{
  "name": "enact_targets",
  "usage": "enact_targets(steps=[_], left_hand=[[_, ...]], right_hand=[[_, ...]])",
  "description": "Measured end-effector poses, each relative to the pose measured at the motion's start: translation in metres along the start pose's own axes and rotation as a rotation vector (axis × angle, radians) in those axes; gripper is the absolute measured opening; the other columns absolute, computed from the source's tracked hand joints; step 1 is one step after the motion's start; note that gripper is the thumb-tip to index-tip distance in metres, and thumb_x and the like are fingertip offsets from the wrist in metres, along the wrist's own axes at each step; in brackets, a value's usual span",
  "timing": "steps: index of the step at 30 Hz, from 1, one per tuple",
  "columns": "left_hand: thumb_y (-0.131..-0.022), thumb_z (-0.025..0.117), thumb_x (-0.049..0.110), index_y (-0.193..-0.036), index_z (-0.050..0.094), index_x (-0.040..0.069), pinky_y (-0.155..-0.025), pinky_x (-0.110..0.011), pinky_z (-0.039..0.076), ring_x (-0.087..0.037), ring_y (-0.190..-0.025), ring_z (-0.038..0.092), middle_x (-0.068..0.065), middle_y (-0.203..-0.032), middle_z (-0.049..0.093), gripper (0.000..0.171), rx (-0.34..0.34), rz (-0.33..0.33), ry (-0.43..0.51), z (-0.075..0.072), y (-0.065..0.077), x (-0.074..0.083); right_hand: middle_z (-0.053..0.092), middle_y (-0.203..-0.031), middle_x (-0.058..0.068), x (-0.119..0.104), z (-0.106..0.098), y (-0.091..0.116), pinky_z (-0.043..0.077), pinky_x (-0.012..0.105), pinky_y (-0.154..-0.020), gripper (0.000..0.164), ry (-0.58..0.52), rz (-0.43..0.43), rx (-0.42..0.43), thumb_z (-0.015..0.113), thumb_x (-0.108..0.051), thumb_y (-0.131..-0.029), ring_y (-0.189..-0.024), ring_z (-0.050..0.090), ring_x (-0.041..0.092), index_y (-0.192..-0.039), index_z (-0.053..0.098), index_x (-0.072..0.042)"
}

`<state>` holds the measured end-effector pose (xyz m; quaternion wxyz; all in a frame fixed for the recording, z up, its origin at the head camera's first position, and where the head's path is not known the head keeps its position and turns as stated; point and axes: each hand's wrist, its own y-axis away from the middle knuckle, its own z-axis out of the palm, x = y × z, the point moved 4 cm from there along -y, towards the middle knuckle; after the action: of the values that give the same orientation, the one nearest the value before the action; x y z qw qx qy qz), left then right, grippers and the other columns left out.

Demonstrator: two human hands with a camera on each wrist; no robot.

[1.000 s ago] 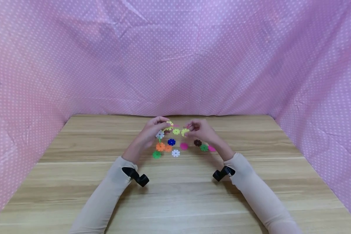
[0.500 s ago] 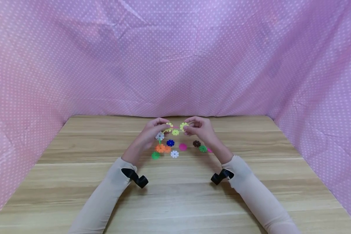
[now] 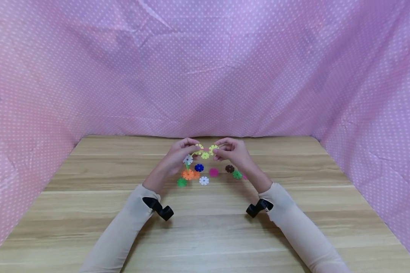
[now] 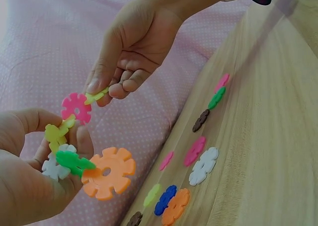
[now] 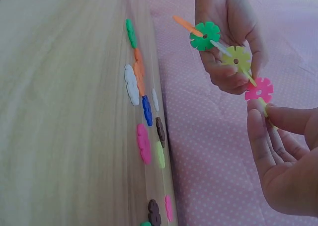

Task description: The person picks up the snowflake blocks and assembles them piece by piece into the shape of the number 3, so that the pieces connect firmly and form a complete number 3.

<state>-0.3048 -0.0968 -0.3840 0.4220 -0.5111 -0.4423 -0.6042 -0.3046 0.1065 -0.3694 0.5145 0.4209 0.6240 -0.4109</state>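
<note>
My left hand (image 3: 175,154) holds a chain of slotted plastic snowflake discs up off the table. In the left wrist view the chain runs from an orange disc (image 4: 119,171) through a green disc (image 4: 69,160), a white disc (image 4: 51,169) and yellow discs (image 4: 55,135) to a pink disc (image 4: 68,106) at its far end. Between thumb and fingers my right hand (image 3: 237,152) pinches another yellow disc (image 5: 264,105). That disc's edge meets the rim of the pink one, seen in both wrist views. The fingers partly hide the yellow disc.
Loose discs lie on the wooden table (image 3: 205,227) below and between the hands: blue (image 3: 199,167), white (image 3: 204,180), pink (image 3: 213,172), brown (image 3: 229,168), green (image 3: 237,174) and several others. A pink dotted cloth (image 3: 205,68) hangs behind the table's far edge.
My right hand has moved slightly left, bringing its yellow disc up against the chain's pink disc. The left hand has stayed nearly in place, still holding the chain.
</note>
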Motion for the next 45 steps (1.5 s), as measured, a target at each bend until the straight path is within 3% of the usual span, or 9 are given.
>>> enact_targets(steps=[4, 7, 13, 16, 19, 21, 29, 36, 45], left_hand=[[-0.102, 0.06, 0.012, -0.116, 0.059, 0.004, -0.084, -0.027, 0.06, -0.022, -0.098, 0.062, -0.001, -0.102, 0.06, 0.016, 0.018, -0.006, 0.023, 0.003, -0.001, -0.001], [-0.1, 0.065, 0.016, -0.113, 0.061, 0.007, -0.079, -0.025, 0.057, -0.019, -0.093, 0.061, 0.0, -0.101, 0.062, 0.016, 0.028, -0.016, 0.02, 0.004, -0.002, -0.001], [-0.095, 0.073, 0.013, -0.114, 0.062, 0.007, -0.095, -0.04, 0.058, -0.016, -0.091, 0.063, 0.002, -0.096, 0.063, 0.023, 0.02, -0.008, 0.028, 0.005, -0.002, -0.002], [-0.095, 0.071, 0.01, -0.118, 0.06, 0.004, -0.104, -0.048, 0.055, -0.024, -0.103, 0.065, 0.0, -0.098, 0.063, 0.026, 0.012, -0.005, 0.065, 0.006, -0.001, -0.002], [-0.096, 0.07, 0.009, -0.12, 0.059, 0.003, -0.104, -0.049, 0.054, -0.036, -0.117, 0.065, -0.002, -0.1, 0.066, 0.027, 0.008, -0.005, 0.092, 0.006, 0.001, 0.0], [-0.097, 0.07, 0.01, -0.12, 0.059, 0.004, -0.104, -0.049, 0.055, -0.037, -0.12, 0.065, -0.002, -0.1, 0.069, 0.026, 0.013, 0.004, 0.085, 0.005, 0.001, 0.0], [-0.096, 0.07, 0.011, -0.122, 0.062, -0.001, -0.112, -0.06, 0.045, -0.015, -0.098, 0.072, 0.001, -0.097, 0.072, 0.029, 0.005, 0.042, 0.046, 0.002, 0.003, 0.003], [-0.094, 0.074, 0.012, -0.132, 0.057, -0.007, -0.111, -0.058, 0.047, -0.015, -0.094, 0.071, 0.002, -0.097, 0.074, 0.046, -0.017, 0.051, 0.01, 0.002, 0.002, 0.003], [-0.093, 0.072, 0.008, -0.131, 0.056, -0.01, -0.11, -0.058, 0.047, -0.015, -0.093, 0.068, 0.001, -0.097, 0.071, 0.045, -0.026, 0.081, 0.021, 0.009, 0.003, 0.006]], right_hand=[[0.072, -0.098, 0.032, 0.002, 0.001, -0.001, 0.056, 0.062, -0.091, 0.025, -0.017, -0.003, 0.025, 0.072, -0.005, -0.094, -0.081, 0.076, 0.034, -0.116, 0.066, 0.003], [0.073, -0.097, 0.031, 0.003, 0.001, -0.002, 0.058, 0.059, -0.089, 0.025, -0.022, -0.009, 0.045, 0.072, -0.005, -0.094, -0.081, 0.075, 0.034, -0.116, 0.066, 0.004], [0.076, -0.091, 0.022, 0.003, 0.002, -0.002, 0.062, 0.052, -0.086, 0.025, -0.046, -0.018, 0.053, 0.072, -0.005, -0.094, -0.081, 0.076, 0.032, -0.117, 0.065, 0.005], [0.077, -0.088, 0.011, 0.002, 0.002, -0.001, 0.064, 0.044, -0.082, 0.026, -0.079, -0.029, 0.044, 0.07, -0.005, -0.095, -0.079, 0.076, 0.025, -0.118, 0.064, 0.006], [0.077, -0.088, 0.003, 0.001, 0.002, -0.001, 0.064, 0.041, -0.081, 0.025, -0.107, -0.043, 0.033, 0.067, -0.004, -0.097, -0.077, 0.076, 0.018, -0.119, 0.063, 0.008], [0.077, -0.089, 0.001, 0.0, 0.002, -0.001, 0.064, 0.042, -0.082, 0.025, -0.109, -0.051, 0.023, 0.066, -0.003, -0.097, -0.077, 0.075, 0.016, -0.119, 0.063, 0.008], [0.077, -0.087, 0.006, -0.002, 0.001, -0.002, 0.062, 0.049, -0.084, 0.022, -0.058, -0.05, -0.023, 0.066, -0.003, -0.097, -0.077, 0.076, 0.019, -0.115, 0.063, 0.008], [0.077, -0.091, 0.015, -0.006, -0.002, -0.002, 0.061, 0.054, -0.083, 0.017, 0.008, -0.103, -0.063, 0.066, 0.0, -0.097, -0.075, 0.076, 0.02, -0.111, 0.064, 0.009], [0.077, -0.089, 0.006, -0.009, -0.007, -0.001, 0.063, 0.048, -0.078, 0.017, 0.01, -0.13, -0.064, 0.068, 0.002, -0.095, -0.076, 0.076, 0.029, -0.108, 0.064, 0.011]])
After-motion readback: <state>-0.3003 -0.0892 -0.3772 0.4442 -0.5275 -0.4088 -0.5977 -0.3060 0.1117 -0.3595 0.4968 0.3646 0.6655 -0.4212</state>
